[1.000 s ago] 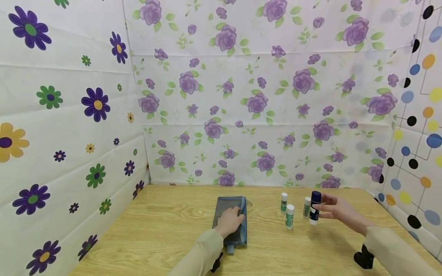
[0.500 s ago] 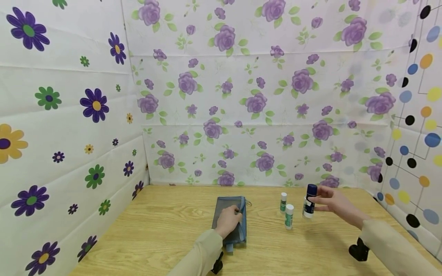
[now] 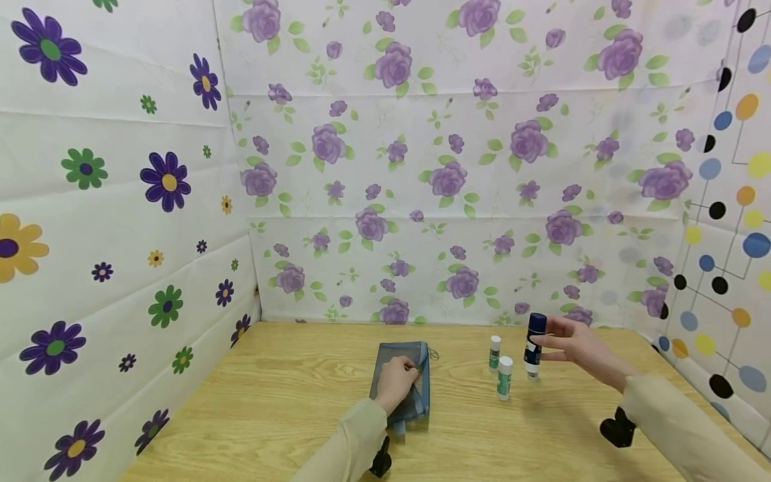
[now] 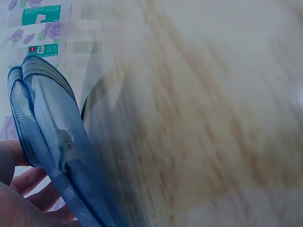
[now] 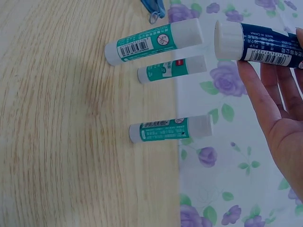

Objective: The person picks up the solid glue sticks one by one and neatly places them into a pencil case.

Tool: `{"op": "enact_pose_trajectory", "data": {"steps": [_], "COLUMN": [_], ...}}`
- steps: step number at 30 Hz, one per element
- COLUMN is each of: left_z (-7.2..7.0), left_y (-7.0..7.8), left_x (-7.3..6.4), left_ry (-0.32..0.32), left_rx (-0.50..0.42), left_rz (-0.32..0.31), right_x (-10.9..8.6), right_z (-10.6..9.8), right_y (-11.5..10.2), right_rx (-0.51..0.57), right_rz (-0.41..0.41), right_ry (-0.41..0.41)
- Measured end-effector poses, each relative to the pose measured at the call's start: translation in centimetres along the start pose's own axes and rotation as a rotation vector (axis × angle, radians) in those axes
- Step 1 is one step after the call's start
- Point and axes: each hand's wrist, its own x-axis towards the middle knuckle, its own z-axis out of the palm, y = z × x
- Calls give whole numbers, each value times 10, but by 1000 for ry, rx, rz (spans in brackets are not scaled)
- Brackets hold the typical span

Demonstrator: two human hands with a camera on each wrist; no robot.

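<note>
Blue glue stick [image 3: 534, 347], lower right of frame: I log it near-upright, gripped by the right hand [image 3: 578, 348], left of its palm. Pouch [image 3: 418, 402], lower centre: beneath the left hand [image 3: 396, 383], curled, gripping its edge.

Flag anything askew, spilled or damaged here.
Nothing stands out. The three green sticks stand upright and capped, the right hand holds the navy stick roughly upright, and the pouch shows no visible tear. No spill shows.
</note>
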Motion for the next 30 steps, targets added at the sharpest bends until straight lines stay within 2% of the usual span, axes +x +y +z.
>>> {"op": "enact_pose_trajectory", "data": {"steps": [6, 17, 26, 30], "left_z": [-1, -1, -1, -2], "left_y": [0, -4, -7, -8], "left_x": [-1, 1, 1, 2], "left_ry": [18, 49, 37, 36], "left_rx": [-19, -19, -48, -54], "left_rz": [11, 31, 51, 59], "right_x": [3, 7, 12, 14], "right_z": [5, 19, 34, 40], "right_y": [-5, -15, -21, -25], "right_rx": [20, -5, 29, 29], "right_rz": [-7, -35, -14, -21], "right_ry": [-14, -64, -71, -102]}}
